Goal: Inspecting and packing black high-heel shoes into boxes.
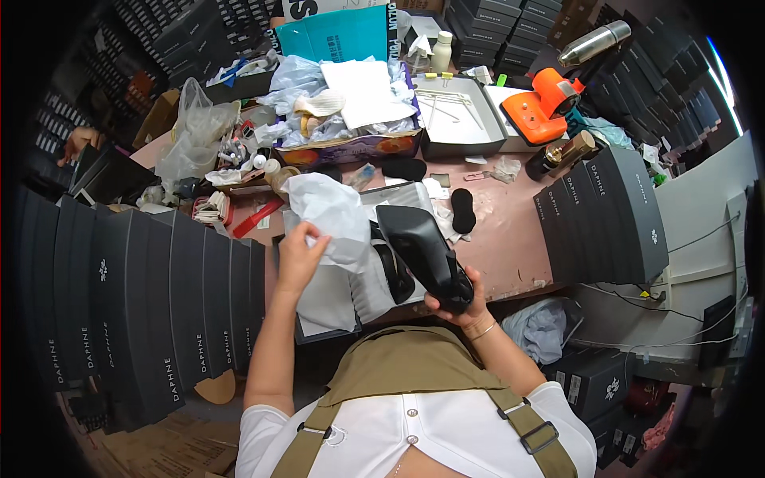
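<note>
Left hand (299, 259) clenched on white tissue paper (335, 219), 12 o'clock of torso | right hand (466, 299) grasping black high-heeled shoe (422, 255), at 3 o'clock of paper, above pink tabletop (510, 239) | open shoebox (319, 319) beneath | judged: shoe not yet wrapped or boxed.
</note>
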`<move>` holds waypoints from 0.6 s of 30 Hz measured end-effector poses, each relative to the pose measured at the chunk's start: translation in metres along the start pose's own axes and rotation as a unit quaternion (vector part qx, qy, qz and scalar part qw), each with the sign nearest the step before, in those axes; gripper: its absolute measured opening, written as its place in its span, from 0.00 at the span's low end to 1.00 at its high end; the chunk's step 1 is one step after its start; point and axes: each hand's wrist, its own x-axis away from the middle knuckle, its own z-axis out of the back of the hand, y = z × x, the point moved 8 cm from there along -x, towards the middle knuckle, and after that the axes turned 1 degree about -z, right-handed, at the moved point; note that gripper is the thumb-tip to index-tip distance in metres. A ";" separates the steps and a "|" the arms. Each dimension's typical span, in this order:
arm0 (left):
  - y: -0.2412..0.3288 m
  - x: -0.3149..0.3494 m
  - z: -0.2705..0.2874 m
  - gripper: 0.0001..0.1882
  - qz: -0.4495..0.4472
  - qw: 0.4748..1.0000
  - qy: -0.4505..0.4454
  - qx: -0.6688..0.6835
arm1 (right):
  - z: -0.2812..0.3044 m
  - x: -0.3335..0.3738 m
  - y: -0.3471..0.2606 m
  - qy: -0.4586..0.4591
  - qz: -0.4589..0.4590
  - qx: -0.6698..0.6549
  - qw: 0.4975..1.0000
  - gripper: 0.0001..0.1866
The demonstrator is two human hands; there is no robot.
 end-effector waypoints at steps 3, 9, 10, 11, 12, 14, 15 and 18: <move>0.012 0.008 -0.027 0.15 -0.027 0.997 -0.009 0.067 | -0.031 0.019 -0.012 0.016 -0.046 0.144 0.988 0.42; 0.100 0.047 -0.029 0.23 -0.174 0.976 -0.089 0.099 | -0.013 0.001 -0.022 0.165 -0.109 0.444 0.874 0.23; 0.097 0.055 -0.033 0.24 -0.186 0.974 -0.111 0.065 | -0.006 -0.012 -0.026 0.199 -0.073 0.484 0.849 0.19; 0.090 0.056 -0.031 0.25 -0.176 0.977 -0.109 0.045 | -0.008 -0.016 -0.019 0.206 -0.064 0.420 0.881 0.20; 0.083 0.057 -0.029 0.25 -0.167 0.980 -0.107 0.025 | -0.009 -0.016 -0.012 0.210 -0.054 0.355 0.910 0.20; 0.088 0.065 -0.024 0.25 -0.213 0.974 -0.071 -0.014 | -0.018 -0.014 0.000 0.198 -0.059 0.273 0.939 0.22; 0.095 0.067 -0.025 0.25 -0.242 0.968 -0.066 -0.028 | -0.016 -0.022 0.008 0.193 -0.033 0.249 0.948 0.20; 0.121 0.071 -0.020 0.23 -0.279 0.959 -0.023 -0.040 | -0.030 -0.037 0.025 0.258 0.067 0.205 0.942 0.16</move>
